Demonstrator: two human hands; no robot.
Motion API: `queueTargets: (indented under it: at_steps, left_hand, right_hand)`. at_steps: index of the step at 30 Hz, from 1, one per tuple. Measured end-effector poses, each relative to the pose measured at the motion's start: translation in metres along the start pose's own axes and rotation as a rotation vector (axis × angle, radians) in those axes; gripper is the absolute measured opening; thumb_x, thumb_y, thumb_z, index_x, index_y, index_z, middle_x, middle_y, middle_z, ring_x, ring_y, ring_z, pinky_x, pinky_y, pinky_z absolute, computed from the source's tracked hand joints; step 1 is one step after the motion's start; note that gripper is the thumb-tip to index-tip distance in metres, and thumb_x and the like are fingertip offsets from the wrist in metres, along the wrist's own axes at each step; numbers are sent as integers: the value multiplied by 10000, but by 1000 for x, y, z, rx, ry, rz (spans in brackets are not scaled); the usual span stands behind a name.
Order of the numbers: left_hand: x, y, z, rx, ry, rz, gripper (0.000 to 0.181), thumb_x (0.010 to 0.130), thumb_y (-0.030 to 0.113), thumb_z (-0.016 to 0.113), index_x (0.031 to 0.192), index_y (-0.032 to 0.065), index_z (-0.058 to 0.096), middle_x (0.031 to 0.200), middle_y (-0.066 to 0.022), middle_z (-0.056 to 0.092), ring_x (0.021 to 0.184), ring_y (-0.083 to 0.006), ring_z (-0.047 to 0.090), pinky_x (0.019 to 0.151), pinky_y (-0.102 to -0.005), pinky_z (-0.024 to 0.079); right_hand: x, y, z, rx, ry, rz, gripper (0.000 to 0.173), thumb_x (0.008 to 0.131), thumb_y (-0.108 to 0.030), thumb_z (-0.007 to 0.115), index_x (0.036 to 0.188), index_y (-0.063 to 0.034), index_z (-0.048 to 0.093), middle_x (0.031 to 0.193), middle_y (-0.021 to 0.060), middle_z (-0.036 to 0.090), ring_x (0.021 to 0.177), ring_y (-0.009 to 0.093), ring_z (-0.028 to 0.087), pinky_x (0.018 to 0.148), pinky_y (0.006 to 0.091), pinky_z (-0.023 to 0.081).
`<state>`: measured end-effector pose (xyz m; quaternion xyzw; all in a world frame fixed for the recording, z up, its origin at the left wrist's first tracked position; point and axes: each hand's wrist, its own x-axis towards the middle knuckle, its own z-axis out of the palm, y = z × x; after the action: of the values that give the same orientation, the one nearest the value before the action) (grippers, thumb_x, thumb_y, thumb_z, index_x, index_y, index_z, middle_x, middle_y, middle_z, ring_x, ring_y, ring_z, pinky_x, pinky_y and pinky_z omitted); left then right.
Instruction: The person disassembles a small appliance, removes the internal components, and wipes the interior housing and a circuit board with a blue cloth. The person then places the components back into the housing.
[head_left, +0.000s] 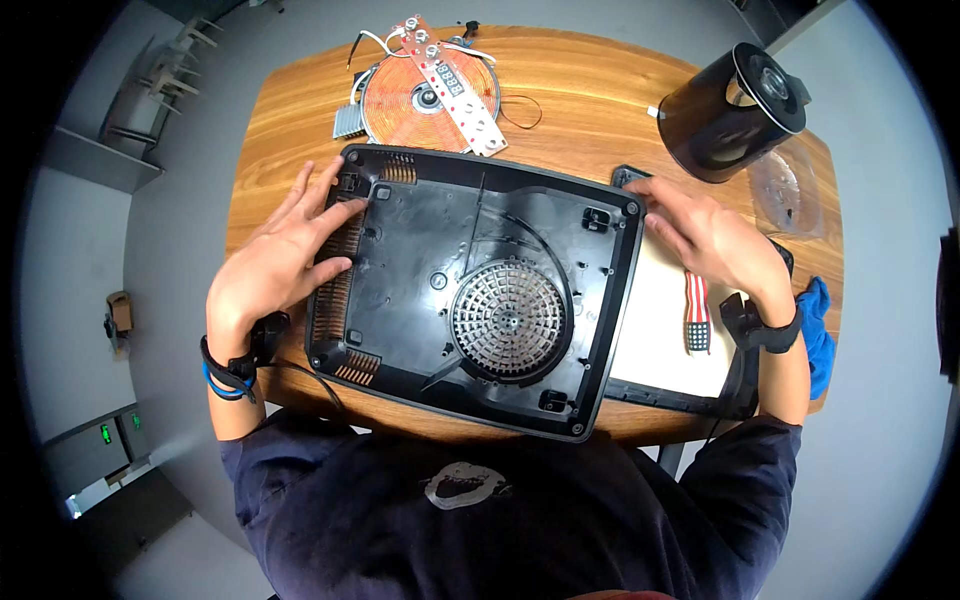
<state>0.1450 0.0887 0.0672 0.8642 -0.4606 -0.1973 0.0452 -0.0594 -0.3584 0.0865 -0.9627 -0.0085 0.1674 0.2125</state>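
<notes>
A black plastic housing (420, 247) of an induction cooker lies before me, its hollow inside facing up, with a round fan grille (510, 319) towards its right. My left hand (289, 244) rests spread on its left side, fingertips over the rim and vent slots. The fingers of my right hand (701, 229) touch its upper right corner. Beyond the far edge stands a copper induction coil (390, 82) with a control circuit board (454, 86) lying across it. Partly under the housing, at the right, is a black-framed panel (660, 307) with a pale surface.
A dark kettle-like pitcher (701, 112) lies at the far right beside a clear plastic tray (784, 191) with small parts. A flag-patterned strip (697, 315) rests on the pale panel. A blue cloth (817, 337) is at the wooden table's (585, 75) right edge.
</notes>
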Motion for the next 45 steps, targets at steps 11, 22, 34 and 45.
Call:
queueTargets:
  at_steps: [11, 22, 34, 45]
  left_hand:
    - [-5, -7, 4, -142, -224, -139, 825, 1018, 192, 863, 1752, 171, 486, 1772, -306, 465, 1508, -513, 596, 1207, -537, 570]
    - [-8, -14, 2, -91, -244, -81, 741, 987, 77, 852, 1668, 150, 569, 1350, -266, 690, 1271, -522, 692, 1062, -582, 567]
    - [1, -13, -6, -118, -216, -24, 636, 978, 55, 853, 1572, 156, 650, 1224, -252, 738, 1124, -507, 739, 988, -574, 583]
    - [6, -28, -9, -242, -210, -8, 610, 1039, 122, 837, 1598, 134, 594, 1243, -221, 773, 1059, -448, 771, 969, -536, 599]
  right_hand:
    - [-23, 30, 21, -220, 43, -67, 901, 887, -123, 931, 1706, -77, 558, 1846, 126, 446, 1636, 427, 489, 1356, 510, 479]
    - [-31, 33, 15, -357, -10, -43, 916, 889, 15, 864, 1731, -214, 583, 1863, 101, 448, 1679, 367, 466, 1435, 592, 346]
    - [-61, 62, 7, -217, 5, -10, 828, 982, 49, 750, 1748, -201, 556, 1874, 158, 422, 1667, 414, 489, 1348, 535, 489]
    - [-232, 158, -23, -233, 155, 851, 726, 1059, -400, 856, 1659, -93, 589, 1612, 260, 640, 1449, 484, 675, 1226, 542, 567]
